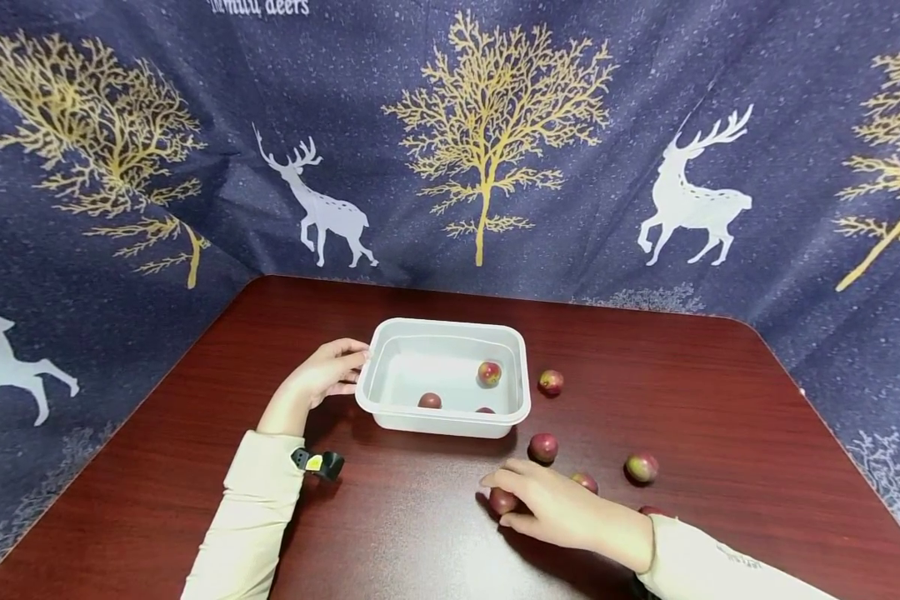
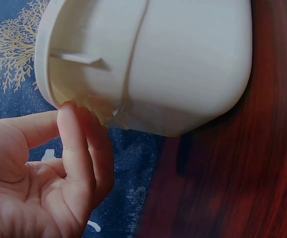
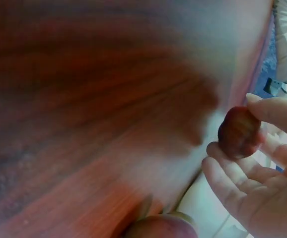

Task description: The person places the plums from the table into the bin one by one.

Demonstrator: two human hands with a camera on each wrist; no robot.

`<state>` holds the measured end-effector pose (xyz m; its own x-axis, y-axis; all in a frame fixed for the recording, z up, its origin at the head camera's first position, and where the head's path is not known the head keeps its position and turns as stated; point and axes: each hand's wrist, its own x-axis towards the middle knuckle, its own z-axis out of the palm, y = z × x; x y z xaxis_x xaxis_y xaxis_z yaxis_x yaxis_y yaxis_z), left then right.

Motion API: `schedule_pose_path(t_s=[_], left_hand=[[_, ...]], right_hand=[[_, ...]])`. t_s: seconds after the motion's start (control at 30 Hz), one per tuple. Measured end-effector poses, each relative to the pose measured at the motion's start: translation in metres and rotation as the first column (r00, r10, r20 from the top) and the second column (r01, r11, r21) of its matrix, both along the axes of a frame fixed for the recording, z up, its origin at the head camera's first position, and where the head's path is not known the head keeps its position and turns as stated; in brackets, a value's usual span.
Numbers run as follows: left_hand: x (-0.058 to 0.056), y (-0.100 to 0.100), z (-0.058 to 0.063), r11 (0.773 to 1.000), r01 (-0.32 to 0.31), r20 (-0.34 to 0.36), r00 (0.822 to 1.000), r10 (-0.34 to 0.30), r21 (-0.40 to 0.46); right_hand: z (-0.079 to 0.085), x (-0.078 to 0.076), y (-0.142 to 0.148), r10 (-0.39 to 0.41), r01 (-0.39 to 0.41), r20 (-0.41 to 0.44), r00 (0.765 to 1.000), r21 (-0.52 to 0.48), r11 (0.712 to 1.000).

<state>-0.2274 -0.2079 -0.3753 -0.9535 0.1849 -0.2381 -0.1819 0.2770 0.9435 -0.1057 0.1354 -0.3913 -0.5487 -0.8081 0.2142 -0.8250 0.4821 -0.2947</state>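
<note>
The held fruit (image 1: 503, 501) was located below and right of centre in the head view. It was rounded and dark red, with a paler brownish patch on the face seen from the right wrist. The right hand (image 1: 551, 504) pinched it between thumb and fingers; contact with the tabletop (image 1: 390, 517) could not be determined. The left hand (image 1: 322, 372) had fingertips against the left end of a white tub (image 1: 442, 423); whether they gripped it could not be told. Three fruits (image 1: 490, 373) lay inside; loose fruits (image 1: 642, 467), red, some yellow-green in part, lay at right.
</note>
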Motion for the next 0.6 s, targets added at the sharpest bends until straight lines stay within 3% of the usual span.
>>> schedule_pose_path(t_s=[0.17, 0.27, 0.37, 0.47, 0.6], left_hand=[[-0.0001, 0.0002, -0.0009, 1.000, 0.002, -0.003, 1.000, -0.002, 0.006], [-0.0001, 0.0006, -0.0011, 1.000, -0.003, 0.004, 1.000, 0.003, 0.011], [0.0004, 0.0006, -0.0012, 1.000, -0.004, 0.005, 1.000, 0.004, 0.012], [0.0003, 0.0007, -0.0006, 1.000, -0.003, 0.003, 1.000, 0.003, 0.012], [0.0003, 0.0012, 0.0006, 1.000, -0.002, -0.001, 1.000, 0.002, 0.012]], right_hand=[[0.0029, -0.0035, 0.0031, 0.015, -0.006, 0.142, 0.990, -0.066, 0.998], [0.0038, -0.0042, 0.0044, 0.043, -0.004, 0.283, 0.958, -0.138, 0.990], [0.0053, -0.0045, 0.0048, 0.077, 0.016, 0.434, 0.897, -0.206, 0.978], [0.0080, -0.0057, 0.0052, 0.110, 0.049, 0.570, 0.815, -0.256, 0.965], [0.0103, -0.0072, 0.0057, 0.177, 0.067, 0.665, 0.726, -0.324, 0.944]])
